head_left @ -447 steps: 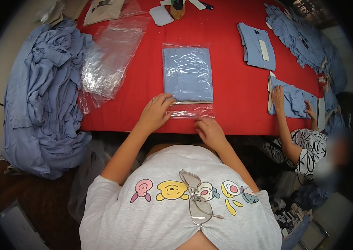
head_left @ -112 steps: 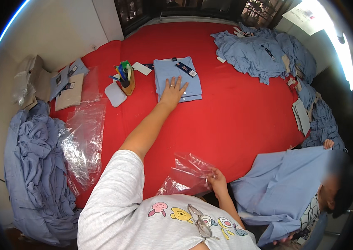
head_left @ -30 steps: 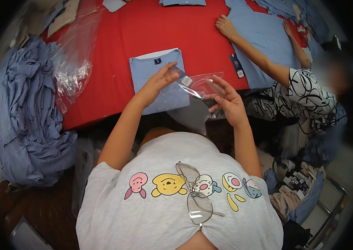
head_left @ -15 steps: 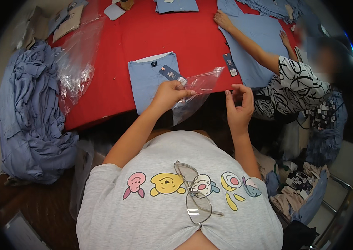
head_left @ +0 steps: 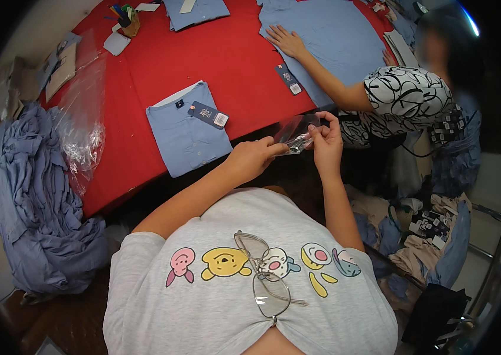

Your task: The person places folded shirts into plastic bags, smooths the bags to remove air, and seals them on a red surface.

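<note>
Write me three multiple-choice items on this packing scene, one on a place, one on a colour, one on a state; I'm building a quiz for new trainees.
1. Where does the folded blue shirt with the dark tag lie?
A. on the red table, left of both hands
B. on the floor
C. on the heap of blue cloth

2. What colour is the table cover?
A. green
B. red
C. white

3. How is the clear plastic bag held?
A. lying flat on the table
B. in one hand only
C. pinched between the left hand and the right hand, off the table

Answers: 1 A, the shirt rests flat on the red surface; 2 B, the cover is red throughout; 3 C, fingers of both hands grip the bag in front of the table edge.
</note>
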The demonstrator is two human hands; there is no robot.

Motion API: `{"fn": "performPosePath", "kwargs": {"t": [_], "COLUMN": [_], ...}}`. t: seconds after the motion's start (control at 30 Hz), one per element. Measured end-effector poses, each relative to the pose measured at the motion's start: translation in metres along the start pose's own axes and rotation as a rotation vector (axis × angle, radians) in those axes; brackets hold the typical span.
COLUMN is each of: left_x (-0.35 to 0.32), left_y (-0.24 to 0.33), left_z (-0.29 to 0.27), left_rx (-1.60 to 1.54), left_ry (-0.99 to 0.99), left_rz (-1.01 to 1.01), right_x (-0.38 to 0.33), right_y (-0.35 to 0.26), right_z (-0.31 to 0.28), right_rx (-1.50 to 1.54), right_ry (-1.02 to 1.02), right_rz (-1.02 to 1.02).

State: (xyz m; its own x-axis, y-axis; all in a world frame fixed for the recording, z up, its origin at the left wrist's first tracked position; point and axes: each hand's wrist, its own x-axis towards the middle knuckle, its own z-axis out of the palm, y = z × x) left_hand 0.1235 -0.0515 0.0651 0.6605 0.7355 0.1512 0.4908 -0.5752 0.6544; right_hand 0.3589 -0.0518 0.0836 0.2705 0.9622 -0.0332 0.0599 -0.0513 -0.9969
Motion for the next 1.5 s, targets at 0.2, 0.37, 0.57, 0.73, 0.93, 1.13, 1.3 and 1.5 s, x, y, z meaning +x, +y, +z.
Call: {"fn": "performPosePath", "kwargs": {"t": [0.2,0.37,0.57,0.73,0.93,1.13,1.3,1.5], "left_x": [-0.016,-0.048,-0.066,-0.101,-0.143,-0.180,-0.214,-0.243], "left_y": [-0.046,-0.028,-0.032,-0.061,-0.103,-0.098,-0.090,-0.090], "left_z": [0.003,-0.027,-0.021,-0.004,0.035,0.011,0.001,-0.015], "left_rx": [0.203,0.143,-0.009,-0.376,-0.281,-0.316,0.076,0.075], "left_ry": [-0.327,-0.082,-0.004,-0.153,-0.020,0.182,0.365,0.400], "left_rz": [-0.480,-0.314,-0.079,-0.404,-0.542,-0.728,-0.600,-0.776], "right_x": [-0.003,-0.008,-0.010,0.000,0.041,0.071,0.074,0.071], "right_y": [-0.004,-0.004,-0.002,-0.008,0.090,0.044,0.045,0.055], "right_z": [-0.008,0.019,0.065,0.079,0.101,0.154,0.180,0.187], "right_rx": [-0.148,-0.182,-0.128,-1.004,-1.169,-0.979,-1.048,-1.112], "right_ry": [-0.337,-0.502,-0.713,-1.179,-1.174,-1.169,-1.205,-1.221], "right_rz": [0.025,0.265,0.324,-0.279,-0.505,-0.631,-0.842,-0.871]}}
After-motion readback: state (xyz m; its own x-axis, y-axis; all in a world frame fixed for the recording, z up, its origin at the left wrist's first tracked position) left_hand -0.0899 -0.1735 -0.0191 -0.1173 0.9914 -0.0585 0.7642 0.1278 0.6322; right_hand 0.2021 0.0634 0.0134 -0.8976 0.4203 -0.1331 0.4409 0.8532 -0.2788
